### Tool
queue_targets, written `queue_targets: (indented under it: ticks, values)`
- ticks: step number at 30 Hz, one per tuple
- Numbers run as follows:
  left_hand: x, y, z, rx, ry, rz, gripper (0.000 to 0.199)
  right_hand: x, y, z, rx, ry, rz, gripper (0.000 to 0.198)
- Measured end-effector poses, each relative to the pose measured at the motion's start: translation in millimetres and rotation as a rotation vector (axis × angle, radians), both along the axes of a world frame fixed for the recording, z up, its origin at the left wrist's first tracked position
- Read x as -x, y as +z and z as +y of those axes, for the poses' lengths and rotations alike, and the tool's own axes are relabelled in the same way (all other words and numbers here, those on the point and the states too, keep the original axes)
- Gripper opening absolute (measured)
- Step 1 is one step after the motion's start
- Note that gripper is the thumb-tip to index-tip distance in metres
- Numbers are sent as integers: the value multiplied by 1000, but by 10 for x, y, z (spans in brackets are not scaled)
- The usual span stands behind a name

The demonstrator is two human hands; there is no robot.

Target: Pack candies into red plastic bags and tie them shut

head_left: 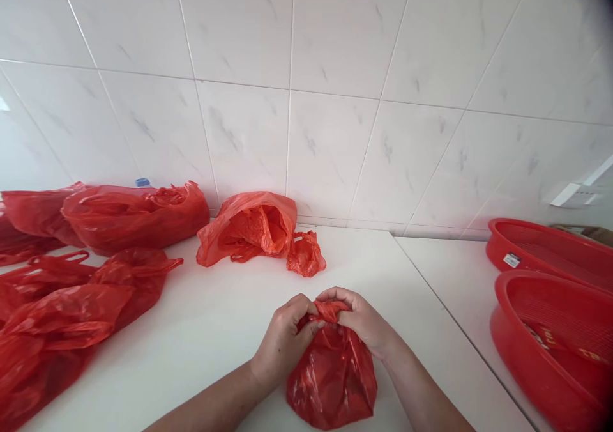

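A red plastic bag point(335, 381) rests on the white table point(225, 349) right in front of me, bulging at the bottom and gathered at its top. My left hand point(287, 336) pinches the twisted neck from the left side. From the right, my right hand point(361, 323) grips the same neck, fingers curled around the plastic. What the bag contains cannot be made out through the film. Just beyond my hands lies a small crumpled red bag point(306, 254), beside a larger red bag point(249, 227) whose mouth gapes toward me.
Several filled red bags point(136, 218) crowd the left side, one large bag point(71, 317) reaching near the front. Two red plastic baskets point(522, 330) stand at the right, across a seam in the tabletop. A tiled wall point(335, 151) closes off the back.
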State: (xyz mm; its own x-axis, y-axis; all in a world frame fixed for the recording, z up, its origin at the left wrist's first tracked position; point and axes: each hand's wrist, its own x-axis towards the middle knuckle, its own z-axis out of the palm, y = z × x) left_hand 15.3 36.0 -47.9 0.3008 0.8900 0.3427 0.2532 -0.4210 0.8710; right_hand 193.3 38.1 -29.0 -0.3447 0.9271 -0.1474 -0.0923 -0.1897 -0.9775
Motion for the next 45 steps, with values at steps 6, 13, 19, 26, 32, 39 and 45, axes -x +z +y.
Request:
queue_targets:
  ticks: [6,13,19,26,32,39,45]
  values:
    - [28,8,14,-105,-2,64,17,-108,-13,-6,68,28,303,25]
    - [54,95,-82,-501,-6,162,14,-112,-80,92,-98,-257,-49,25]
    - [-6,193,-357,-697,-336,219,20,-361,-304,281,-231,-589,-356,14]
    - [-99,199,-513,-623,-414,126,18,-496,-353,312,-265,-765,-471,9]
    - [-92,43,-374,-425,-246,-23,12,-652,-283,206,-119,-653,-312,37]
    - [-55,39,-254,-123,-120,-93,20,-830,-161,35,137,-321,-313,58]
    - [-70,72,-317,149,-215,-121,21,-558,-121,50,10,-218,-156,38]
